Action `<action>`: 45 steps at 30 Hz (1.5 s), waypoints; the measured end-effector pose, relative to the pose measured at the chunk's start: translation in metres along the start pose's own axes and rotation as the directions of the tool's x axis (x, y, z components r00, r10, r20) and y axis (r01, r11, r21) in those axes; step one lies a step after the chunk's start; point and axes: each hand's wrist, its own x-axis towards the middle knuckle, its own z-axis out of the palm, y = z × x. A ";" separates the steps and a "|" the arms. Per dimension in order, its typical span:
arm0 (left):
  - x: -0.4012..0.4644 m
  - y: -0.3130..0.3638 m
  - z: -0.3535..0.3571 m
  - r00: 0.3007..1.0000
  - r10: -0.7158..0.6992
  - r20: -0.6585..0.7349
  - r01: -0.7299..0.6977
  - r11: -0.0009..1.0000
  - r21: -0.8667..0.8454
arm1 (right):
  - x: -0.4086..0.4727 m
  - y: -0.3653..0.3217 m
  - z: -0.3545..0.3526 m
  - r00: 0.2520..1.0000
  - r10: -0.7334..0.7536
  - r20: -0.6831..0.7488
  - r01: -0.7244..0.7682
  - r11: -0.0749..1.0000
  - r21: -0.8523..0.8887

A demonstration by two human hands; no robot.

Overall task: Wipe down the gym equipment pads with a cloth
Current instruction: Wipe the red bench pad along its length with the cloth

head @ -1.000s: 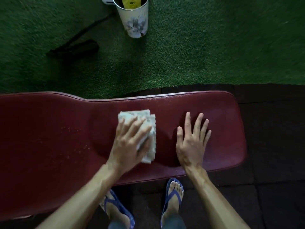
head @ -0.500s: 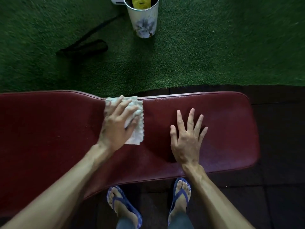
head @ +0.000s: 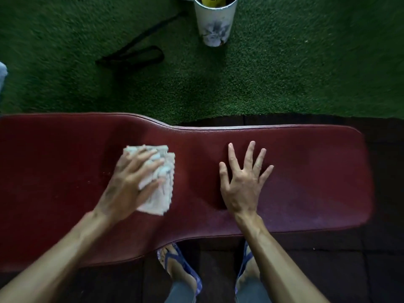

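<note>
A long dark red bench pad (head: 306, 171) runs across the view, wider at its left end. A folded pale cloth (head: 162, 189) lies on the pad near the narrowing. My left hand (head: 129, 182) presses flat on the cloth with fingers curled over its top, slightly blurred. Further right, my right hand (head: 242, 182) rests palm down on the bare pad with fingers spread, holding nothing. Small pale specks show on the pad left of the cloth.
Green artificial turf (head: 306, 62) lies beyond the bench. A white patterned bin (head: 215, 22) stands on it at the top, with a black strap (head: 131, 55) to its left. Dark rubber floor tiles and my feet in blue flip-flops (head: 183, 267) are below the pad.
My left hand slid the cloth from the pad's middle to its far edge, then back toward me. The right hand stayed planted on the pad.
</note>
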 end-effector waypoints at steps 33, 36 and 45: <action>-0.055 0.007 -0.004 0.991 0.112 0.068 -0.106 0.990 -0.091 | -0.010 -0.087 0.029 0.998 0.057 -0.015 -0.056 0.997 0.052; -0.105 -0.020 -0.018 0.984 0.128 0.123 -0.116 0.988 -0.100 | -0.014 -0.104 0.030 1.000 0.016 0.020 -0.017 0.998 0.059; 0.003 -0.127 -0.049 0.985 -0.081 -0.150 0.087 0.995 0.037 | -0.020 -0.150 0.045 0.996 -0.020 0.086 0.015 0.999 0.049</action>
